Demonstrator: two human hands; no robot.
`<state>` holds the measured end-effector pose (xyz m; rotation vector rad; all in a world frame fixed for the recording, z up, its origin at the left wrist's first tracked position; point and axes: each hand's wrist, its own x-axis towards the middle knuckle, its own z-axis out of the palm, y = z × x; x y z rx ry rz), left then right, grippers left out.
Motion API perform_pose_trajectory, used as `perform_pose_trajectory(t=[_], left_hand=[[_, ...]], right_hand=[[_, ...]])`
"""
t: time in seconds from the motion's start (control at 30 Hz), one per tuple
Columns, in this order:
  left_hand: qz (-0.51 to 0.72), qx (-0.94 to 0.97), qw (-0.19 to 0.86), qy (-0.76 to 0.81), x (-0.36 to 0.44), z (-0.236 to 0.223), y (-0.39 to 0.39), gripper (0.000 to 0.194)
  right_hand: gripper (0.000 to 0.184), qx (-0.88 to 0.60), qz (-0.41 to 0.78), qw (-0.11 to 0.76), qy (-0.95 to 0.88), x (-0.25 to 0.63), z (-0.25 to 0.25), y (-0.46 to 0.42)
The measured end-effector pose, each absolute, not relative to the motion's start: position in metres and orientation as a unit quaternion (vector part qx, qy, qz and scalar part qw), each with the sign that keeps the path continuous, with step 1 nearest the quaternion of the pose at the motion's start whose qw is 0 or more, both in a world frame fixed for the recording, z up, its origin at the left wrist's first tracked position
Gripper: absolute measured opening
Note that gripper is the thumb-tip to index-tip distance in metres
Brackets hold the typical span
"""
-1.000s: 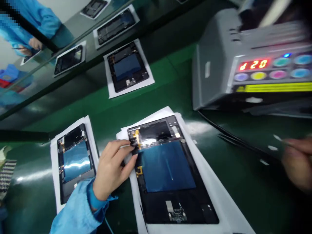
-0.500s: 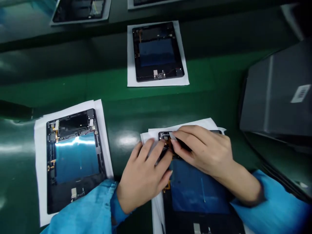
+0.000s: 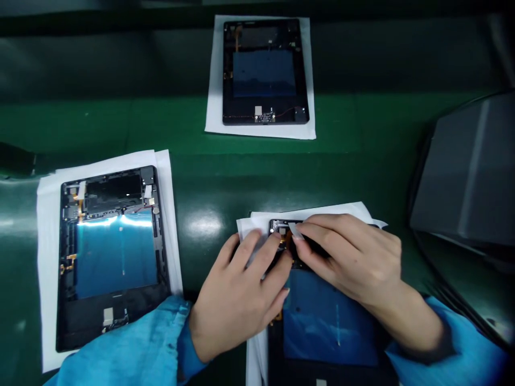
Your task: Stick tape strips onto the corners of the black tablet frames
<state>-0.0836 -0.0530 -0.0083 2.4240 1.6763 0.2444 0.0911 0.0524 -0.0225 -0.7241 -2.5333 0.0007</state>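
Note:
An opened tablet (image 3: 330, 316) with a blue-filmed panel lies in front of me on white sheets. My right hand (image 3: 354, 257) is over its top part, thumb and fingertips pinching a small whitish tape strip (image 3: 296, 231). One end of the strip sticks out to the left of the fingertips, close to an orange flex cable (image 3: 288, 239). My left hand (image 3: 243, 295) rests at the tablet's upper left edge with its fingers spread. Its fingertips reach the corner parts beside the cable. My two hands cover much of the tablet's top section.
To the left, another opened tablet (image 3: 116, 257) lies on white paper (image 3: 48, 268), partly under my left sleeve. A third tablet (image 3: 263, 72) lies on a sheet farther back on the green bench (image 3: 193, 177). At the right stands a dark grey box-like object (image 3: 462, 177) with black cables below it.
The camera view has shifted, so the far tablets have moved up or out of the picture. My right hand still pinches the strip, and my left fingers keep nearly the same place on the tablet.

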Motion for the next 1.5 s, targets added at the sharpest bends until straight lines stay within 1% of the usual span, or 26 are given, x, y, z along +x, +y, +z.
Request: perform_pose_trajectory(t=[0.53,0.63,0.73,0.83,0.93,1.03,1.13,1.23,1.3,1.37,1.43,1.5], left_hand=[[0.093,0.812,0.085,0.57,-0.083,-0.008,-0.055,0.039],[0.091,0.813,0.083,0.569,-0.081,-0.008,-0.055,0.039],[0.104,0.816,0.079,0.563,-0.082,-0.006,-0.057,0.039],[0.149,0.788,0.058,0.594,-0.091,-0.002,-0.061,0.038],[0.161,0.725,0.043,0.668,-0.104,0.002,-0.062,0.032],[0.11,0.7,0.077,0.701,-0.105,0.006,-0.059,0.024],[0.09,0.699,0.11,0.701,-0.096,0.012,-0.055,0.017],[0.158,0.69,0.114,0.698,-0.084,0.023,-0.053,0.018],[0.245,0.637,0.16,0.713,-0.074,0.029,-0.053,0.018],[0.343,0.538,0.269,0.721,-0.06,0.03,-0.054,0.019],[0.422,0.43,0.389,0.697,-0.041,0.026,-0.055,0.016],[0.477,0.363,0.462,0.653,-0.024,0.022,-0.056,0.022]], right_hand=[[0.008,-0.273,-0.055,0.194,-0.941,0.082,-0.018,0.043],[0.01,-0.264,-0.075,0.179,-0.945,0.078,-0.014,0.04],[0.012,-0.251,-0.093,0.14,-0.953,0.076,-0.008,0.036],[0.018,-0.256,-0.056,0.107,-0.959,0.083,-0.003,0.031],[0.026,-0.249,0.014,0.122,-0.961,0.105,-0.002,0.019],[0.025,-0.231,0.059,0.165,-0.957,0.14,-0.004,0.002],[0.022,-0.251,0.048,0.213,-0.943,0.173,-0.011,-0.005],[0.024,-0.31,0.019,0.234,-0.921,0.187,-0.02,-0.001],[0.026,-0.334,0.03,0.244,-0.91,0.188,-0.023,0.004],[0.026,-0.334,0.055,0.258,-0.905,0.185,-0.025,0.008],[0.025,-0.326,0.074,0.274,-0.902,0.185,-0.025,0.01],[0.026,-0.319,0.087,0.299,-0.895,0.19,-0.025,0.01]])
